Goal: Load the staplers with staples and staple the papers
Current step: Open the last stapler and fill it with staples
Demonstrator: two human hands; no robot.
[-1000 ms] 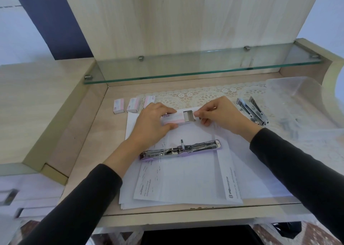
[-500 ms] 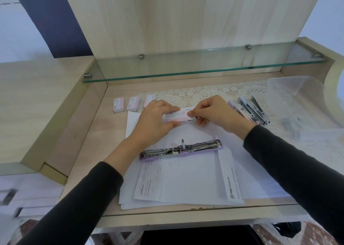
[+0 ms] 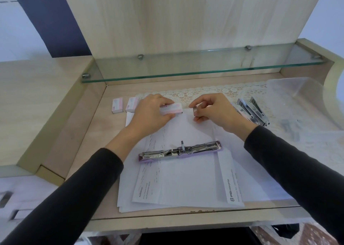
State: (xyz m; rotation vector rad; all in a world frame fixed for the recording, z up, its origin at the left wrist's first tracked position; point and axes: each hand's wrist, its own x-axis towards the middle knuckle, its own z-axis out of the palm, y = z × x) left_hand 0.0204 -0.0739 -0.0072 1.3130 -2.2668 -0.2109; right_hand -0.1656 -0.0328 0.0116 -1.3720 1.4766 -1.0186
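Just past the far edge of the papers, the left hand [image 3: 151,112] curls its fingers and thumb round a small pink-and-white cardboard staple box [image 3: 172,108], holding it low over the desk. The right hand [image 3: 216,111] is closed too, pinching a short silvery strip of staples [image 3: 195,111] between thumb and fingertips, a small gap away from the box's open end. Nearer the person, a long chrome stapler with a lilac base [image 3: 179,150] lies opened out flat across a loose stack of white printed papers [image 3: 186,181], apart from both hands. Two more pink-and-white staple boxes [image 3: 117,105] stand side by side on the pale wooden desk [image 3: 81,142], just left of the left hand. To the right of the right hand, a cluster of chrome staplers [image 3: 251,112] rests on a cream lace runner [image 3: 208,91], beside a clear plastic tub [image 3: 297,95]. A glass shelf [image 3: 186,69] runs across the back above the desk. Both forearms wear dark sleeves.
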